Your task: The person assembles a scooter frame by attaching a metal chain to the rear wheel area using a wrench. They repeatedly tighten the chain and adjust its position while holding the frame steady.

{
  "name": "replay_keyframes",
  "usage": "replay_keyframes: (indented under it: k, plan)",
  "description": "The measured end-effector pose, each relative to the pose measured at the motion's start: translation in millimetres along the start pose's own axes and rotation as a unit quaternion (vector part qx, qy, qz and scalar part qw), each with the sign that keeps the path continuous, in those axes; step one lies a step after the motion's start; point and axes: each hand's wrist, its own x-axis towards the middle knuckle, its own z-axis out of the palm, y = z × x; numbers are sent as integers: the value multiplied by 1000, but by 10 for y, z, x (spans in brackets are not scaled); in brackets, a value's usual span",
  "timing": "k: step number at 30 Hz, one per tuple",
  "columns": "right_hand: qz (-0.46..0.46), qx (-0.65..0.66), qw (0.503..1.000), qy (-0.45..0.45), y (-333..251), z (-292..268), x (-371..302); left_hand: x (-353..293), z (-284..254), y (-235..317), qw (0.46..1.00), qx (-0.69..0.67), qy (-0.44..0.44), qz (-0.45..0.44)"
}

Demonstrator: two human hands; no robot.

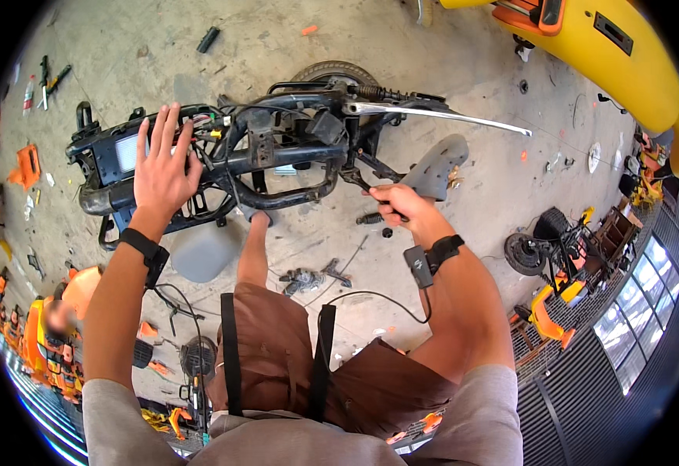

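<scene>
A bare black scooter frame [277,159] lies across the floor in front of me, its wheel [336,71] at the far side. My left hand [165,167] lies flat, fingers stretched, over the left part of the frame beside a pale rectangular panel [127,153] and loose wires. My right hand [402,206] is closed around the handle of a dark wrench-like tool [355,179]. That tool's head meets the frame's right end; the exact contact is too small to make out. A long silver bar [448,116] sticks out rightward from the frame above it.
A grey curved panel [439,167] lies right of the frame. A grey rounded piece [206,252] sits near my leg, with dark metal parts [308,278] nearby. Yellow bodywork [627,62] stands far right; another stripped scooter [549,241] is at right. Orange scraps litter the left.
</scene>
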Motion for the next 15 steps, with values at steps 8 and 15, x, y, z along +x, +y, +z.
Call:
replay_keyframes:
  k: [8, 15]
  plan:
    - [-100, 136, 927, 335, 274, 1445, 544, -15, 40, -49, 1000, -1, 3, 1]
    - [-91, 178, 916, 349, 244, 1550, 504, 36, -77, -3, 999, 27, 20, 26]
